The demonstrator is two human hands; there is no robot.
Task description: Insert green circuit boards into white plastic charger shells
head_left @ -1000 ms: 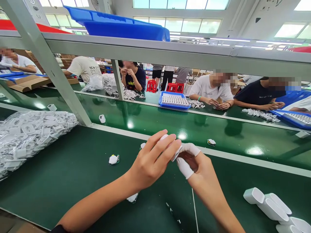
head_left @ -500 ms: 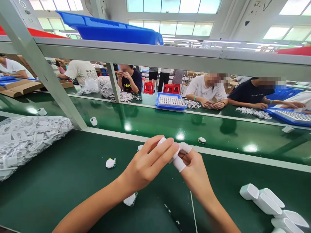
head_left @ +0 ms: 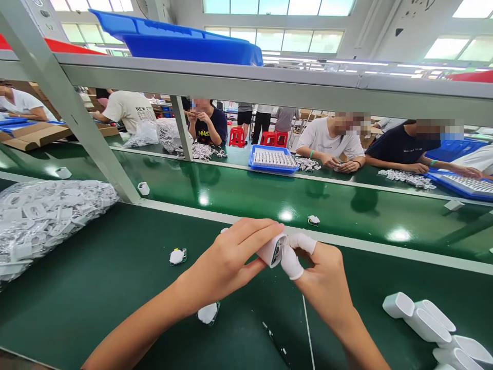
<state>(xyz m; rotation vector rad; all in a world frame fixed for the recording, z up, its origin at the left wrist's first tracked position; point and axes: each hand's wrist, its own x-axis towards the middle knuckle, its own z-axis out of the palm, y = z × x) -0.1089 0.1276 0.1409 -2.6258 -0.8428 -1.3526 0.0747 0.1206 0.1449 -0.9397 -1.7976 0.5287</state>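
A bag [head_left: 50, 226] of white parts is lying leftmost; centrally, the left hand [head_left: 233, 252] is gripping a white casing [head_left: 267, 252] above the green bench [head_left: 115, 288]. The right hand [head_left: 321, 270] is bending its white-sheathed thumb and finger at the open end, pinching what I cannot tell; crooked pressure there might be jamming the circuit board [head_left: 277, 250] inside.

White casing [head_left: 267, 254] partly covered by left hand [head_left: 233, 254]; circuit board [head_left: 277, 250] inside visible only at mouth. Right hand [head_left: 324, 264]: fingertip contents unclear. Bag of white plastic parts [head_left: 50, 221], 9 o'clock, cut by edge. Lowest white shell [head_left: 444, 367], 4 o'clock, cropped. Slender black item [head_left: 274, 343], 6 o'clock, runs off-frame.
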